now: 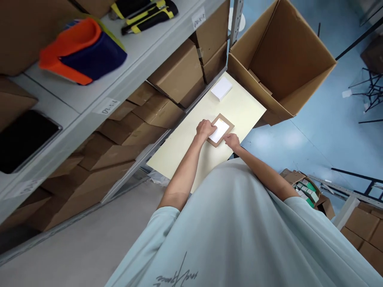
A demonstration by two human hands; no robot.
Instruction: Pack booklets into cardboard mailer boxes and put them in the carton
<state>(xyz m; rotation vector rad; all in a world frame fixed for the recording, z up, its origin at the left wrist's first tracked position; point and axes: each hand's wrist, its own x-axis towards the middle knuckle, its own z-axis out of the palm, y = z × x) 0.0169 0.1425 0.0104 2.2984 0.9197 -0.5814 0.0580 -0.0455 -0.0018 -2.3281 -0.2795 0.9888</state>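
Observation:
A small flat brown cardboard package (230, 124) lies on the pale yellow board (182, 139), with a white rectangular label (219, 130) covering most of its top. My left hand (205, 129) grips its left edge, fingers curled and thumb resting over the white label. At the package's right edge, my right hand (231, 141) is closed, its fingertips pinched together beside or on the edge. What that pinch holds, if anything, is too small to make out. Farther up the board sits a neat stack of white cards or labels (221, 88).
A large open cardboard carton (284, 52) stands beyond the board's right side. To the left, shelving holds several brown boxes (176, 71), an orange and blue holder (83, 54), yellow-black utility knives (151, 18) and a black tablet-like device (26, 139). An open box (308, 189) sits lower right.

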